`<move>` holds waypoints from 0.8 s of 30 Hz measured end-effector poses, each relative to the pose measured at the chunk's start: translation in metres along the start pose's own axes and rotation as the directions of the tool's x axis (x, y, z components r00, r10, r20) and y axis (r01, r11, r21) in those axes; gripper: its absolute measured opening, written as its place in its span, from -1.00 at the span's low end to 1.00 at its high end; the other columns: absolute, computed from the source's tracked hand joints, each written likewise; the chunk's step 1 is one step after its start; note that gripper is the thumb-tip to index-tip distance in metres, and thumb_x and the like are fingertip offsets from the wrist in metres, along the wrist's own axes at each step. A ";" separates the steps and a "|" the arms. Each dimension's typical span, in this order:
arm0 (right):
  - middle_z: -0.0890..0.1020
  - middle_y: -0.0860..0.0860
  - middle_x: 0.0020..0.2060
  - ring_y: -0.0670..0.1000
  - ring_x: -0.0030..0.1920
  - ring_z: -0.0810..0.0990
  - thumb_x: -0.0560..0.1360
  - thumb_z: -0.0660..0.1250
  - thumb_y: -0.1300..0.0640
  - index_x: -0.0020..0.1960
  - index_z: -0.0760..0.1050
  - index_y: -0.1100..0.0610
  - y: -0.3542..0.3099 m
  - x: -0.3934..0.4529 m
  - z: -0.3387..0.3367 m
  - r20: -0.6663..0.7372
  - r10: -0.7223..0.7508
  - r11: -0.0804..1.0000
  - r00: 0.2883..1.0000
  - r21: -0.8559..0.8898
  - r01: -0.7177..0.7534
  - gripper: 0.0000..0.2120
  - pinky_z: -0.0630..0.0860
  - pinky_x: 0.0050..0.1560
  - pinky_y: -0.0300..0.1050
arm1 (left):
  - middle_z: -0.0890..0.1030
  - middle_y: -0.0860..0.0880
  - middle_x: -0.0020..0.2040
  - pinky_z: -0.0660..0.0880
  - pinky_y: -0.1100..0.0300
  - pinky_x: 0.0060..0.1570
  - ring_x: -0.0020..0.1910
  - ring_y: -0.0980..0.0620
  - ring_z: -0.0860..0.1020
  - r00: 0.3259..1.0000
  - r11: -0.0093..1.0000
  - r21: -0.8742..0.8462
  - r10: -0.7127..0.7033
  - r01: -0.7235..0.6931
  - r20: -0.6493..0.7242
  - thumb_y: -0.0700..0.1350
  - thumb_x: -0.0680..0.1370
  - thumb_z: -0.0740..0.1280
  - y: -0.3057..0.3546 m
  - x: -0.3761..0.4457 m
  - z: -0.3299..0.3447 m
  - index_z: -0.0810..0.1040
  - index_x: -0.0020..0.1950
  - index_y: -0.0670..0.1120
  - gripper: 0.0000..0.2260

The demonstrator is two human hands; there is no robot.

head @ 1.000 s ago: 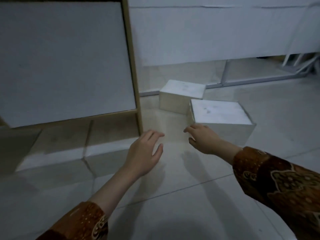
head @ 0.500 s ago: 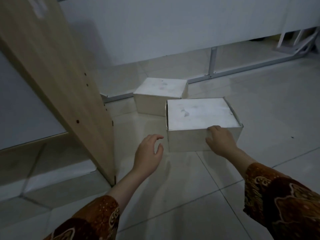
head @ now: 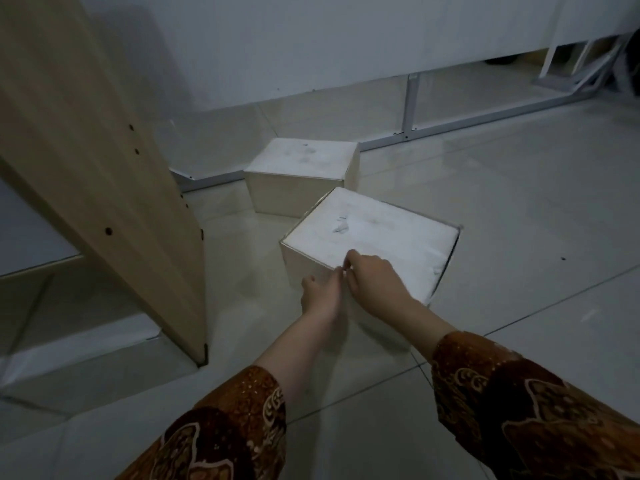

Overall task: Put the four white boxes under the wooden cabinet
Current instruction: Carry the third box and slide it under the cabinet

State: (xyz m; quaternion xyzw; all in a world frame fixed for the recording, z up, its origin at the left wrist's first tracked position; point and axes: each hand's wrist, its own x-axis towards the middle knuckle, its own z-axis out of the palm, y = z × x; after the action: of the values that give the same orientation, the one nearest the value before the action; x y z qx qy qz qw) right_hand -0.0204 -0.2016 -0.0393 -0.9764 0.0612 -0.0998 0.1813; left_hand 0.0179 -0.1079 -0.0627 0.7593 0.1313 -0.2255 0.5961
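Note:
A white box (head: 377,233) sits on the tiled floor in the middle, turned at an angle. My right hand (head: 375,282) rests on its near top edge, fingers curled over the edge. My left hand (head: 322,294) presses flat against its near front side, just left of the right hand. A second white box (head: 304,161) stands behind it, close to its far corner. The wooden cabinet's side panel (head: 104,174) rises at the left, its foot on the floor. Under the cabinet, a white box (head: 79,344) shows at the lower left.
A white wall panel on a metal frame (head: 408,105) runs along the back. More white metal framing (head: 581,74) stands at the far right. Glossy floor tiles (head: 519,202) stretch to the right of the boxes.
The near box has turned and slid towards me. My left hand has moved from the air onto its front side, and my right hand has shifted left along its top edge.

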 end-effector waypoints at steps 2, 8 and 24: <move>0.63 0.23 -0.09 0.20 -0.12 0.57 0.57 0.11 0.20 0.13 0.45 0.24 -0.015 0.001 -0.001 0.049 0.023 0.994 0.999 0.107 -0.028 -0.78 0.46 -0.15 -0.04 | 0.48 -0.15 0.34 0.42 -0.11 0.28 0.28 -0.22 0.47 1.000 1.000 0.013 0.024 -0.024 -0.011 0.18 0.49 0.26 -0.004 0.004 -0.008 0.26 0.44 -0.10 -0.38; 0.67 0.18 -0.27 0.04 -0.37 0.63 0.56 0.16 0.27 0.18 0.47 0.23 -0.030 0.007 -0.005 0.302 0.103 0.792 0.948 0.552 -0.262 -0.77 0.61 -0.29 -0.16 | 0.60 -0.12 0.15 0.39 0.17 -0.16 -0.05 -0.07 0.53 0.961 0.934 0.235 0.277 -0.269 0.001 -0.11 0.56 0.15 -0.021 0.011 -0.043 0.47 0.25 -0.07 -0.72; 0.57 0.10 0.14 0.11 0.03 0.59 0.53 0.15 -0.23 0.35 0.34 0.15 0.079 -0.007 0.007 0.520 0.453 0.421 0.724 0.591 -0.688 -0.44 0.53 0.04 0.01 | 0.48 -0.05 0.37 0.33 0.11 0.34 0.32 -0.08 0.44 0.975 0.979 0.031 0.205 -0.203 -0.091 -0.08 0.64 0.02 -0.032 0.012 -0.074 0.40 0.40 -0.04 -0.64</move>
State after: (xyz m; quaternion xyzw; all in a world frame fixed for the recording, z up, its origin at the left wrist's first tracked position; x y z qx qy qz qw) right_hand -0.0322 -0.2712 -0.0753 -0.7295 0.3191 0.0924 0.5979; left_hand 0.0273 -0.0296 -0.0822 0.7848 0.0782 -0.1289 0.6011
